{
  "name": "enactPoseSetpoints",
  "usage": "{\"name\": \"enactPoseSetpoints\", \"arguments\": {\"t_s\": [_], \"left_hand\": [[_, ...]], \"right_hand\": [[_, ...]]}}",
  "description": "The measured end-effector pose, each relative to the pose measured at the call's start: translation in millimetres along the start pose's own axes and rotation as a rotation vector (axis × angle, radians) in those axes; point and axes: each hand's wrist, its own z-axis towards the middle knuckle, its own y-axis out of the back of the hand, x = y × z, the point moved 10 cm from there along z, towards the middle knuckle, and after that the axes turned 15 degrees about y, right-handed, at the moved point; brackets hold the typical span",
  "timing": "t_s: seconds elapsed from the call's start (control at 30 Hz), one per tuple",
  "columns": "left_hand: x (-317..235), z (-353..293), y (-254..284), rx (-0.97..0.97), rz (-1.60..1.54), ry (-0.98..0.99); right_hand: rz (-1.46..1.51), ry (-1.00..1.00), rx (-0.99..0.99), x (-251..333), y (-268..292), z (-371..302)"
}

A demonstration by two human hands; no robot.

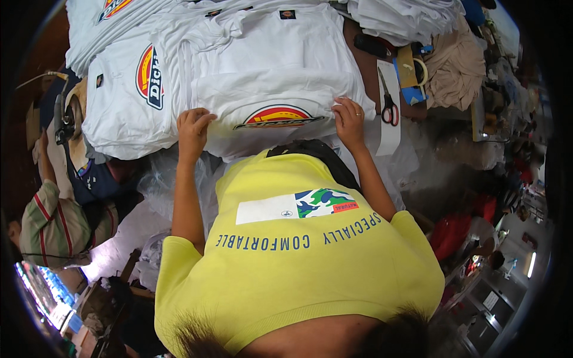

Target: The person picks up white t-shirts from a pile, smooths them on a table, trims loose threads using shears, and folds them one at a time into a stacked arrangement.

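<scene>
A white T-shirt (280, 77) with a red, yellow and dark blue printed logo (280, 116) lies in front of me on a pile of white shirts. Its near part is folded over, so the logo is partly hidden in the fold. At the left end of this fold, my left hand (196, 126) pinches the fabric between thumb and fingers. My right hand (348, 120), a ring on one finger, grips the cloth at the right end in the same way. The fabric between the two hands sags slightly toward me.
More white printed T-shirts (128, 89) are piled at the left. Scissors (388, 101) with red and black handles lie on a white strip at the right, near a tape roll (421, 71) and beige cloth (456, 65). Another person in a striped shirt (54, 227) is at far left.
</scene>
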Motion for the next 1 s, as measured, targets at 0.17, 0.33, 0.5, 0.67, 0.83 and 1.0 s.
{"name": "enactPoseSetpoints", "arguments": {"t_s": [0.17, 0.33, 0.5, 0.67, 0.83, 1.0], "left_hand": [[5.3, -3.1, -3.1, -0.033, -0.018, 0.081], [4.8, -3.1, -4.5, -0.038, -0.021, 0.084], [6.2, -3.9, -9.5, 0.028, 0.008, 0.103], [6.8, -2.2, 0.5, -0.021, 0.015, 0.167], [7.5, 16.9, 5.0, -0.017, 0.206, 0.119], [8.2, 45.7, 19.1, 0.036, -0.105, 0.149]], "right_hand": [[-0.009, -0.020, -0.006, -1.5, -3.1, -6.4], [-0.028, -0.045, 0.004, -2.6, -6.5, -11.9], [-0.004, -0.050, -0.077, -4.8, 1.7, -19.1], [0.001, -0.187, -0.251, -21.4, 34.1, -28.5], [0.070, -0.250, -0.173, -35.8, 35.7, -9.0], [0.138, -0.222, -0.008, -52.1, 26.8, 18.1]]}}
